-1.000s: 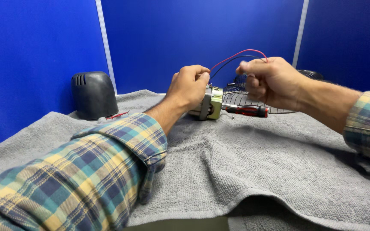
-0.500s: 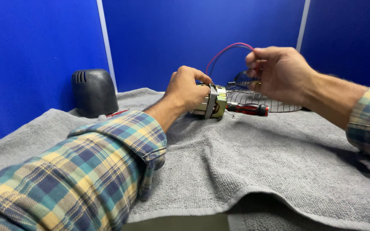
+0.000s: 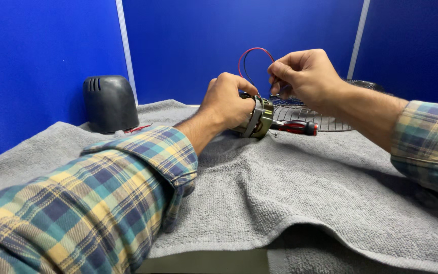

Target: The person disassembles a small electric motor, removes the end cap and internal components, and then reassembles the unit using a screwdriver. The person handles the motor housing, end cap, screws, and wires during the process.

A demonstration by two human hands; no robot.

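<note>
My left hand [image 3: 227,104] wraps the small metal motor core [image 3: 259,117] at the far centre of the grey towel [image 3: 300,198]. My right hand [image 3: 305,76] pinches its looped red and black wires [image 3: 252,53] above. Just right lie a red-handled screwdriver [image 3: 296,127] and wire fan grille [image 3: 307,112]; a dark plastic housing [image 3: 109,103] stands far left.

Both forearms reach forward from the bottom corners, each in a rolled plaid sleeve of blue, green and yellow cloth. The left hand [image 3: 227,104] is held low, knuckles up and wrist bent slightly down, its fingers [image 3: 244,87] curled closed in a firm grasp. The right hand [image 3: 305,76] is raised higher, back of the hand outward, thumb and fingers [image 3: 278,71] pinched together near the left hand's knuckles.
</note>
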